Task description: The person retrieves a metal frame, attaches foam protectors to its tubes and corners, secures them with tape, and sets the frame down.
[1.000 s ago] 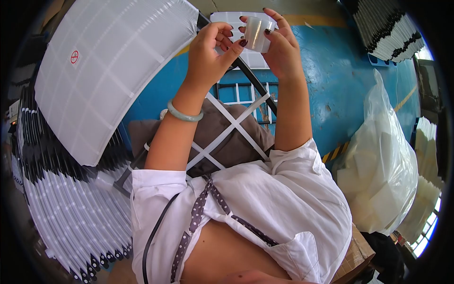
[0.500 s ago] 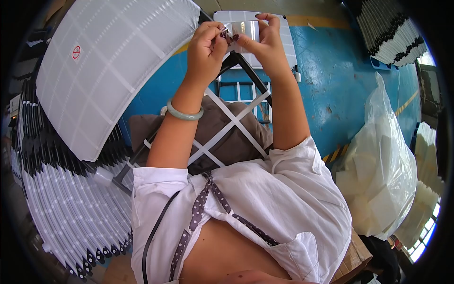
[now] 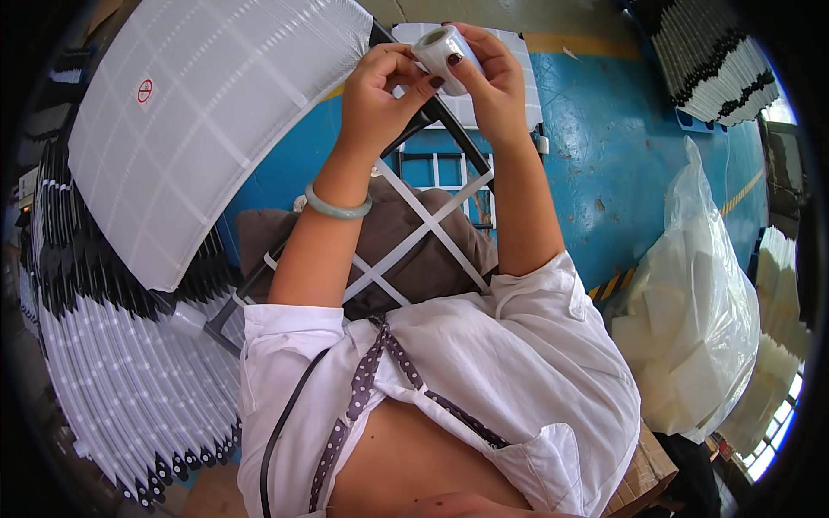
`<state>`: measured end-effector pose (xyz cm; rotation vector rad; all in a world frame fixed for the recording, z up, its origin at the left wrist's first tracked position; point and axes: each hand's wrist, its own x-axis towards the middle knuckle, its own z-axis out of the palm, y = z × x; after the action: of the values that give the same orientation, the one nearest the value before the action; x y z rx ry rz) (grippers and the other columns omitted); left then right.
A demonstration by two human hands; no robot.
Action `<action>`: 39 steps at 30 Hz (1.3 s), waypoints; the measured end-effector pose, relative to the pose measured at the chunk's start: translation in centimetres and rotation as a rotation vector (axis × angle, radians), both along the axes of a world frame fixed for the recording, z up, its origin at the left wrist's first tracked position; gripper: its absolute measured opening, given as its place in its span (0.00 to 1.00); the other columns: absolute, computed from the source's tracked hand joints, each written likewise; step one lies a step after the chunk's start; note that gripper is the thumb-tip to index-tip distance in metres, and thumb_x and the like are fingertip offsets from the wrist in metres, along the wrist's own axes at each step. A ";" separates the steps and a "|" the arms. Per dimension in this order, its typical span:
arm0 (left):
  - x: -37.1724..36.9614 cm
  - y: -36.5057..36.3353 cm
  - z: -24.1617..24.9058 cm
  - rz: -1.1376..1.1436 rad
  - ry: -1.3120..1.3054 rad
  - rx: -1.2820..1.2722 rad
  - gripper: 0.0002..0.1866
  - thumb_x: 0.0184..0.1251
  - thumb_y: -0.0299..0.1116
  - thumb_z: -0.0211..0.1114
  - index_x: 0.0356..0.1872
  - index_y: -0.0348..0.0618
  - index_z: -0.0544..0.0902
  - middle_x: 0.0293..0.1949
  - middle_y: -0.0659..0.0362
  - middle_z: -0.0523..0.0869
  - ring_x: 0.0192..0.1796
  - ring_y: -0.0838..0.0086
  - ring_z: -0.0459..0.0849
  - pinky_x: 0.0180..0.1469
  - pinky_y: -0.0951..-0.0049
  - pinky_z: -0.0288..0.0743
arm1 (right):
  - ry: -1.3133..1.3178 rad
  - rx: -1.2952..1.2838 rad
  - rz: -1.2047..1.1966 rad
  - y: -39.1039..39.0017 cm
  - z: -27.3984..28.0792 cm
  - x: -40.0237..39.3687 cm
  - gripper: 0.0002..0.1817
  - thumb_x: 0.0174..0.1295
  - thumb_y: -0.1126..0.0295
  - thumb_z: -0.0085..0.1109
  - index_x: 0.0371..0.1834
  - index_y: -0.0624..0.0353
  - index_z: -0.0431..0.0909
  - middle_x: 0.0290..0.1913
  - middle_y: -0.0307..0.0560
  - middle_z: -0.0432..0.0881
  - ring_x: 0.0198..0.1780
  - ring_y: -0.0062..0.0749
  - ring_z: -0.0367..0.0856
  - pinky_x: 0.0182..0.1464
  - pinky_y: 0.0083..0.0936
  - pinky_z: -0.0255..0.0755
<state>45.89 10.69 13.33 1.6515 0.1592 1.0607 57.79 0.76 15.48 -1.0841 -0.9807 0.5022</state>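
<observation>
A roll of clear film (image 3: 442, 53) with a hollow core is held up at the top centre, its open end tilted toward the upper left. My right hand (image 3: 496, 82) wraps round its right side, the thumb pressed on the front. On the left, my left hand (image 3: 380, 91) has curled fingers at the roll's edge and its thumb tip just below. Any loose film end between those fingers is too fine to make out. Beneath both hands stands a black frame (image 3: 462, 142) with crossed white straps (image 3: 423, 223), over the grey cloth on my lap.
A large pale checked panel (image 3: 216, 112) rises at the left, above stacked black-and-white frame parts (image 3: 129, 371). Another pale panel (image 3: 527, 104) lies ahead on the blue floor (image 3: 596, 164). To the right stand a filled clear plastic bag (image 3: 691, 319) and more stacks (image 3: 712, 65).
The roll has turned so its hollow end shows and has risen slightly. My left hand's fingers have shifted from a close pinch in front of it to its left edge.
</observation>
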 end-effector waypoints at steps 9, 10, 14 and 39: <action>-0.8 -0.7 0.5 0.086 0.017 -0.222 0.05 0.56 0.23 0.61 0.23 0.33 0.76 0.28 0.60 0.79 0.26 0.83 0.75 0.30 0.82 0.70 | -0.092 -0.089 -0.177 1.1 -0.5 -0.6 0.21 0.59 0.69 0.60 0.57 0.58 0.73 0.43 0.47 0.81 0.44 0.23 0.79 0.46 0.18 0.71; -0.7 -0.6 0.1 0.114 0.027 -0.226 0.05 0.55 0.23 0.61 0.22 0.33 0.76 0.27 0.60 0.79 0.26 0.83 0.74 0.30 0.82 0.70 | -0.151 -0.122 -0.187 1.2 -0.5 -0.6 0.21 0.59 0.68 0.61 0.56 0.57 0.74 0.42 0.47 0.82 0.43 0.23 0.79 0.45 0.18 0.72; -0.6 -0.5 -1.4 0.227 0.040 -0.233 0.07 0.53 0.24 0.61 0.19 0.34 0.74 0.22 0.61 0.78 0.23 0.82 0.73 0.28 0.80 0.69 | -0.051 -0.124 -0.184 1.5 -0.9 -0.3 0.23 0.57 0.69 0.63 0.57 0.57 0.74 0.41 0.47 0.82 0.42 0.23 0.80 0.45 0.19 0.72; -2.4 0.0 -2.0 0.213 0.504 -0.560 0.08 0.63 0.31 0.63 0.27 0.40 0.77 0.28 0.63 0.79 0.33 0.80 0.79 0.32 0.78 0.74 | -0.053 -0.234 -0.286 4.4 -6.5 1.4 0.27 0.52 0.67 0.68 0.57 0.58 0.74 0.48 0.50 0.81 0.46 0.31 0.80 0.48 0.24 0.74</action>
<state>43.48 10.65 11.37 1.3652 0.8971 0.6437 59.20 5.16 8.98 -1.4289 -0.8078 0.3607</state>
